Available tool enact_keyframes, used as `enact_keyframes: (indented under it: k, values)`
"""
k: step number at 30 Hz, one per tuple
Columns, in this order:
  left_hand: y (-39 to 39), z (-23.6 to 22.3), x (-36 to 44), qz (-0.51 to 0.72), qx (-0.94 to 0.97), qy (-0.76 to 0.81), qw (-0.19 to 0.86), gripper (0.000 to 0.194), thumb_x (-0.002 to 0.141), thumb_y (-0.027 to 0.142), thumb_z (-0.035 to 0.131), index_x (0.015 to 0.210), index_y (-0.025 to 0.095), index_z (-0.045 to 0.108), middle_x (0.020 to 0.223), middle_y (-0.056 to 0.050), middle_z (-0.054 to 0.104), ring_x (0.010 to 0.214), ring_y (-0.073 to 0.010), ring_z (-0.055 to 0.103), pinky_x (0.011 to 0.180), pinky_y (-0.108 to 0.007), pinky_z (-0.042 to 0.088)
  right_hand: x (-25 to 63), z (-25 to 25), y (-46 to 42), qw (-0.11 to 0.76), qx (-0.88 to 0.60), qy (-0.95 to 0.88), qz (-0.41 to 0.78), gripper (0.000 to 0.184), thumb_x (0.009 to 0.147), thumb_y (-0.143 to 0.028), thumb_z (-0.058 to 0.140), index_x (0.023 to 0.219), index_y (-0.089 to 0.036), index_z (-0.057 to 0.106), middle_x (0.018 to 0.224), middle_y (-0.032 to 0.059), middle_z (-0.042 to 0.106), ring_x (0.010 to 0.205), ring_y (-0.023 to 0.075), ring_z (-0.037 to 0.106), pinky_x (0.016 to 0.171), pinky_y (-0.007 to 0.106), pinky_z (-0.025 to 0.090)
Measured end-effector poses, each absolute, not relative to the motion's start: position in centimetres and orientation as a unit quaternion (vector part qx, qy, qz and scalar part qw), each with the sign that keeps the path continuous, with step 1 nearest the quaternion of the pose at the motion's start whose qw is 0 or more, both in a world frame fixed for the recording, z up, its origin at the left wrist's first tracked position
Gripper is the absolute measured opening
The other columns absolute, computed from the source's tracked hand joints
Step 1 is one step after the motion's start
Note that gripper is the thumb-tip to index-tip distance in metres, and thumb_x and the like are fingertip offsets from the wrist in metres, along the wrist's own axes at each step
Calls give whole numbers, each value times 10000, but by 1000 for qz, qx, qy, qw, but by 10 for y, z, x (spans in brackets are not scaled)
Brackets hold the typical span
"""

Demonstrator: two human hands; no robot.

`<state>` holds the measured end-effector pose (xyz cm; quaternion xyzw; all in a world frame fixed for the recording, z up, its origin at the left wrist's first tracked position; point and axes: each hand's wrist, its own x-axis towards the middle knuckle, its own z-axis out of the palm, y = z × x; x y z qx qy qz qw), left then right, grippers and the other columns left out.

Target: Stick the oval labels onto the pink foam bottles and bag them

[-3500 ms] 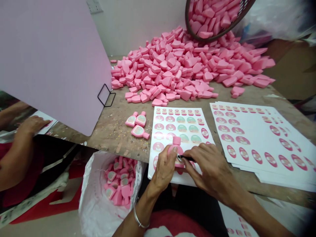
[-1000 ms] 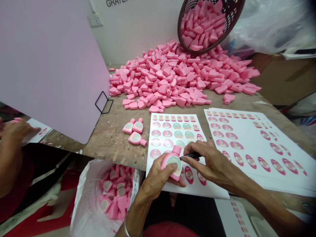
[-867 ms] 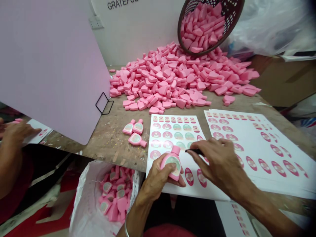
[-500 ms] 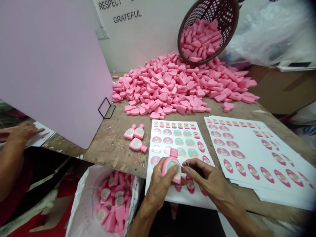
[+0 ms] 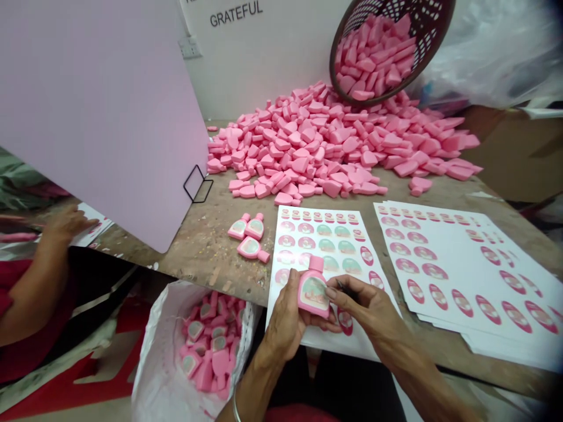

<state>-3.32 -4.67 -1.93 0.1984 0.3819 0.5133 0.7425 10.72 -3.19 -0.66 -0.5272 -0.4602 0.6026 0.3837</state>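
My left hand (image 5: 288, 316) grips a small pink bottle (image 5: 313, 289) with a round label on its face, held just above the near edge of a sticker sheet (image 5: 323, 246). Right beside it, my right hand (image 5: 367, 305) is closed around a thin dark tool (image 5: 347, 291) whose tip points at the bottle's right side. Three labelled pink bottles (image 5: 250, 235) lie on the wooden table (image 5: 211, 240) to the left of the sheet.
A big heap of plain pink bottles (image 5: 334, 146) spills from a tipped brown basket (image 5: 422, 35) at the back. More sticker sheets (image 5: 466, 264) lie right. A white bag (image 5: 162, 351) of labelled bottles hangs below the table edge. A lilac board (image 5: 101, 111) stands left; another person's hand (image 5: 65, 225) works behind it.
My right hand reached out over the sticker sheet with the tool, then came back to the bottle. The bottle is now held more upright, its label facing me.
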Motion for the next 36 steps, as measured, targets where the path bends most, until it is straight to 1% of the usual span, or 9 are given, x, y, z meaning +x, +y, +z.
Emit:
enact_keyframes:
  k: [6, 9, 15, 18, 20, 25, 28, 32, 36]
  values:
    - [-48, -19, -35, 517, 202, 383, 738, 575, 876, 600, 456, 1057, 78, 614, 685, -67, 664, 630, -186, 659, 602, -307, 555, 103, -4, -31, 393, -536, -498, 557, 362, 682, -519, 729, 767, -176, 654, 694, 12, 600, 643, 138, 539, 586, 247, 469]
    - [-47, -19, -34, 517, 210, 375, 740, 571, 888, 592, 438, 1067, 76, 608, 676, -64, 661, 617, -178, 657, 588, -292, 550, 103, -5, -31, 401, -541, -512, 533, 329, 716, -504, 701, 754, -183, 636, 686, 8, 581, 651, 138, 530, 584, 244, 456]
    - [-46, -18, -28, 525, 191, 387, 734, 543, 883, 579, 464, 1024, 76, 611, 688, -61, 661, 597, -169, 650, 566, -280, 545, 106, -8, -34, 423, -564, -629, 328, 176, 765, -377, 670, 763, -202, 649, 733, 27, 619, 663, 159, 539, 613, 283, 447]
    - [-45, -18, -27, 518, 181, 373, 748, 548, 901, 571, 432, 1023, 70, 615, 672, -69, 659, 610, -179, 655, 566, -283, 545, 108, -8, -35, 439, -556, -646, 285, 149, 778, -355, 651, 763, -208, 665, 737, 35, 638, 656, 165, 553, 618, 292, 454]
    - [-44, -20, -27, 516, 173, 367, 755, 545, 910, 561, 423, 1042, 68, 615, 680, -78, 664, 618, -186, 659, 568, -287, 547, 109, -8, -33, 436, -562, -632, 308, 171, 777, -375, 647, 763, -206, 673, 739, 39, 648, 657, 167, 563, 618, 290, 462]
    - [-41, -31, -28, 500, 149, 362, 772, 575, 905, 572, 419, 1044, 56, 629, 692, -106, 673, 624, -205, 665, 581, -315, 558, 114, -10, -25, 390, -569, -567, 451, 301, 761, -501, 652, 781, -204, 699, 700, 28, 644, 642, 155, 563, 570, 249, 455]
    - [-39, -36, -27, 489, 131, 364, 782, 604, 918, 568, 380, 986, 29, 645, 681, -132, 671, 609, -215, 662, 574, -340, 565, 117, -9, -21, 381, -552, -540, 509, 347, 724, -541, 682, 770, -198, 708, 723, 24, 646, 673, 146, 568, 614, 230, 465]
    - [-38, -35, -26, 481, 124, 374, 783, 610, 935, 547, 346, 975, 17, 645, 653, -134, 663, 602, -216, 658, 557, -344, 569, 117, -8, -18, 383, -535, -513, 552, 356, 700, -545, 706, 749, -192, 706, 706, 12, 626, 673, 130, 553, 636, 215, 459]
    - [-37, -34, -24, 488, 138, 392, 768, 588, 914, 557, 403, 1013, 24, 631, 677, -120, 669, 628, -211, 661, 562, -330, 571, 115, -11, -16, 379, -530, -509, 563, 353, 701, -539, 711, 733, -188, 694, 688, 3, 608, 651, 115, 536, 618, 208, 451]
